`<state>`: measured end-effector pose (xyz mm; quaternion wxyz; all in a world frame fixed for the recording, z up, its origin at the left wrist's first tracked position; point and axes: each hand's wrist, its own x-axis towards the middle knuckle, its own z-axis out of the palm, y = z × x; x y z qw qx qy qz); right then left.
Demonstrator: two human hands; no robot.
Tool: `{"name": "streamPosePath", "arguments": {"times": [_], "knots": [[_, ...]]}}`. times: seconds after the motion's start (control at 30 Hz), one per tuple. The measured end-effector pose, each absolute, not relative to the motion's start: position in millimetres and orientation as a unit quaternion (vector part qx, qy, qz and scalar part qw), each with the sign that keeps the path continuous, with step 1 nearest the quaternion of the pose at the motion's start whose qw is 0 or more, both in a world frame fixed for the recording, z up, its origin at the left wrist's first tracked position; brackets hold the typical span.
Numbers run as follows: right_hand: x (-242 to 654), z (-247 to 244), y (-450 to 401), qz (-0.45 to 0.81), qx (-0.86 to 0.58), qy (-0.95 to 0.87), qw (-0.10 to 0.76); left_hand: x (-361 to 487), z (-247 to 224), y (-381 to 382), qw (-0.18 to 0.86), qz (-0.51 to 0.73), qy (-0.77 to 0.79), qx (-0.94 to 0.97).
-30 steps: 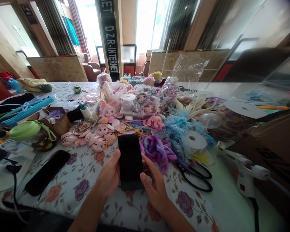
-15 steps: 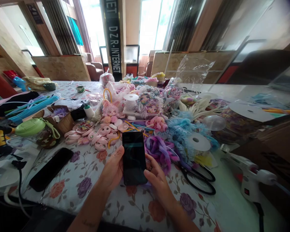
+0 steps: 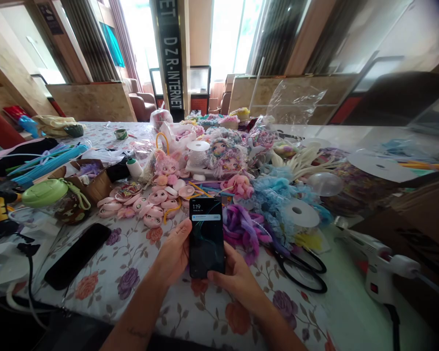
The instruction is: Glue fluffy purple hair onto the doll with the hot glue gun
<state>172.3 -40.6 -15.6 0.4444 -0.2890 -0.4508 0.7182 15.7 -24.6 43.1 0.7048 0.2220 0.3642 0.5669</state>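
Observation:
A black smartphone [image 3: 206,243] stands upright in my grip over the front of the table, its screen lit with the time 1:19 and a pale notification bar. My left hand [image 3: 173,253] clasps the phone's left edge, thumb along its side. Around the lower right edge is my right hand [image 3: 236,273], its thumb over the bottom of the screen and its other fingers partly hidden behind. Just beyond the phone lie pink doll faces [image 3: 153,214] and a purple fluffy strip [image 3: 241,224].
A second dark phone [image 3: 77,256] lies at left, near a green-lidded jar [image 3: 53,195]. Black-handled scissors [image 3: 303,268] and a white glue gun [image 3: 378,268] are at right. Blue ruffled trim [image 3: 278,195], a white spool [image 3: 198,151] and plush dolls [image 3: 225,156] crowd the middle.
The phone's screen has brightened, showing the clock and a notification. The phone has shifted slightly right, and my right thumb has moved left onto the screen's lower part.

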Motion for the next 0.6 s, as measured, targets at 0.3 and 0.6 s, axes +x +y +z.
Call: {"name": "streamPosePath", "arguments": {"times": [0.3,0.6], "knots": [[180,-12,-40,0.590,-0.395,-0.506,0.490,21,41,-24,0.712,0.562,0.377,0.190],[183,-17,-40,0.380,-0.472,-0.557,0.568,19,39,-26,0.720,0.550,0.367,0.211]]}}
